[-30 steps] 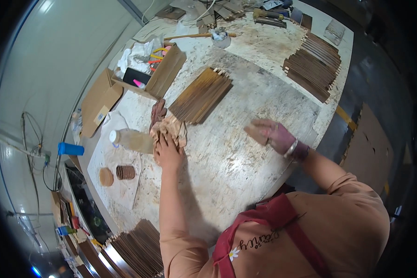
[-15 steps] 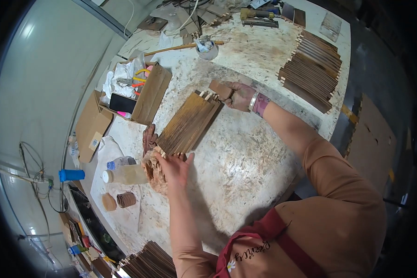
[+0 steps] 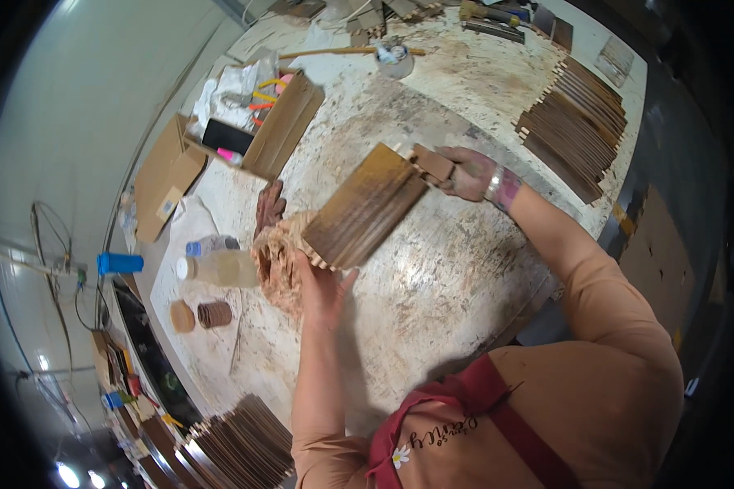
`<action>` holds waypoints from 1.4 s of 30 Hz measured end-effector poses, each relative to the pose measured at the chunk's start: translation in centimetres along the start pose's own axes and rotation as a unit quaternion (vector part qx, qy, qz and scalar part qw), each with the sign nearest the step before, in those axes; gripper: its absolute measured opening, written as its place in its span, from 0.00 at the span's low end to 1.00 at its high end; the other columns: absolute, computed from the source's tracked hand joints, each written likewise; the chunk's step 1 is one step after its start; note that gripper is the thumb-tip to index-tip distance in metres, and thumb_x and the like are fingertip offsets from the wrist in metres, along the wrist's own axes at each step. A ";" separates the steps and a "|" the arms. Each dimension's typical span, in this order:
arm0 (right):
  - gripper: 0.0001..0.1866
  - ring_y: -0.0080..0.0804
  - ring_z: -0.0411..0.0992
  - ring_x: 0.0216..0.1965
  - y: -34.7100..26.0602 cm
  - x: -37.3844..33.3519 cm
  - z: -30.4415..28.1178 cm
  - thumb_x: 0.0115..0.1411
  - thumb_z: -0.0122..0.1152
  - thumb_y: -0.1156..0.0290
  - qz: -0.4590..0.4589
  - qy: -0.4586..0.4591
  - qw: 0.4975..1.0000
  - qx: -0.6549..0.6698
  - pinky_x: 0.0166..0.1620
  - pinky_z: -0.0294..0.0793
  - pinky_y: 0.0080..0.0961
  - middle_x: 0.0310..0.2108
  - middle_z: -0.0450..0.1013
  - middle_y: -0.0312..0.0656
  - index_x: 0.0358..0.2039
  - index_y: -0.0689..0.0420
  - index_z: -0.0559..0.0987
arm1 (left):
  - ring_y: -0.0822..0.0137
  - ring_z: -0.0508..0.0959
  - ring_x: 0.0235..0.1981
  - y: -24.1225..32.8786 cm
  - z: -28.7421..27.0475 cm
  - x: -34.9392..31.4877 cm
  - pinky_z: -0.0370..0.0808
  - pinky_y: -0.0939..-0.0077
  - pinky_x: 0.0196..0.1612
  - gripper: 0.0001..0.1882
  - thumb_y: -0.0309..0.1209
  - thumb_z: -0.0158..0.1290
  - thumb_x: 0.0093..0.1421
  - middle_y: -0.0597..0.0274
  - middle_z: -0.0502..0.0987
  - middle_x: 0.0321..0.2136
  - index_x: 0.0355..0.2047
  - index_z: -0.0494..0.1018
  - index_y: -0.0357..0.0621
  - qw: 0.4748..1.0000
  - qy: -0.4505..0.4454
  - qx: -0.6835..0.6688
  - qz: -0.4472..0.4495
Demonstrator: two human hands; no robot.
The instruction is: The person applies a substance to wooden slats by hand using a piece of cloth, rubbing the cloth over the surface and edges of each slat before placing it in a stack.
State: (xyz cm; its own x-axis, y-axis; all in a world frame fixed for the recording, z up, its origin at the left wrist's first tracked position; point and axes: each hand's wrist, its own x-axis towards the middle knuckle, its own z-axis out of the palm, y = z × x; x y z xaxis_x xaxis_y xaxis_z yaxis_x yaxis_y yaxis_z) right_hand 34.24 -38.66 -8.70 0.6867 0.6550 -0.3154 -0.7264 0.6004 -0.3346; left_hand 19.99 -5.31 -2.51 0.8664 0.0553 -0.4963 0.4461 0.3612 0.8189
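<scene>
A bundle of brown wooden slats (image 3: 365,210) with pale tenon ends lies slantwise between my hands. My left hand (image 3: 323,295) grips its near end, with the thumb spread to the side. My stained right hand (image 3: 471,173) is closed around a small brown block (image 3: 434,163), which is against or very near the slats' far end. Whether the right fingers also touch the slats is hidden. Beside my left hand lies a crumpled, stained tan cloth (image 3: 276,273). A dark stained rag or glove (image 3: 269,205) lies just beyond it.
Left of the cloth are a bottle of pale liquid (image 3: 220,269) and a brown ribbed roll (image 3: 214,314). A cardboard box (image 3: 284,130) of tools stands behind. More slats lie in rows at far right (image 3: 575,126) and near left (image 3: 236,444).
The slat bundle has shifted right relative to the cloth and looks turned or tilted. Both hands moved with it, the right one still holding the block. The whole view has shifted slightly too.
</scene>
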 end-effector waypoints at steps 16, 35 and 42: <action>0.21 0.22 0.72 0.39 17.6 -14.6 4.0 0.71 0.44 0.65 0.031 -0.085 0.977 -0.194 0.42 0.74 0.18 0.47 0.74 0.36 0.58 0.63 0.71 | 0.60 0.69 0.58 -11.9 -6.2 -23.6 0.68 0.65 0.60 0.36 0.58 0.36 0.69 0.57 0.67 0.59 0.63 0.59 0.42 0.972 0.162 -0.168 0.016; 0.22 0.26 0.73 0.40 14.7 -10.2 22.1 0.63 0.59 0.62 -0.059 -0.076 0.932 -0.348 0.37 0.78 0.24 0.43 0.73 0.39 0.55 0.58 0.72 | 0.76 0.68 0.27 -1.6 -16.3 -17.0 0.67 0.80 0.34 0.07 0.29 0.55 0.63 0.69 0.75 0.25 0.31 0.76 0.38 0.902 0.285 0.115 0.302; 0.23 0.18 0.72 0.31 23.9 3.7 31.4 0.61 0.63 0.57 0.022 -0.178 0.842 -0.508 0.29 0.73 0.16 0.35 0.75 0.34 0.53 0.56 0.76 | 0.71 0.72 0.27 7.2 -24.7 -10.7 0.69 0.76 0.34 0.11 0.34 0.55 0.63 0.64 0.76 0.24 0.29 0.76 0.37 0.793 0.407 0.214 0.399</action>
State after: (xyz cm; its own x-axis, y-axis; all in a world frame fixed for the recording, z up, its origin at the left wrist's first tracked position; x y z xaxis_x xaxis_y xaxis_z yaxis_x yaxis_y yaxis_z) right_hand 18.53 -7.44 10.05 0.4756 0.8711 -0.1220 -0.2258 -0.0131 -0.9741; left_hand 8.41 19.73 1.52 0.5575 0.7528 0.3499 0.0157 -0.4310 0.9022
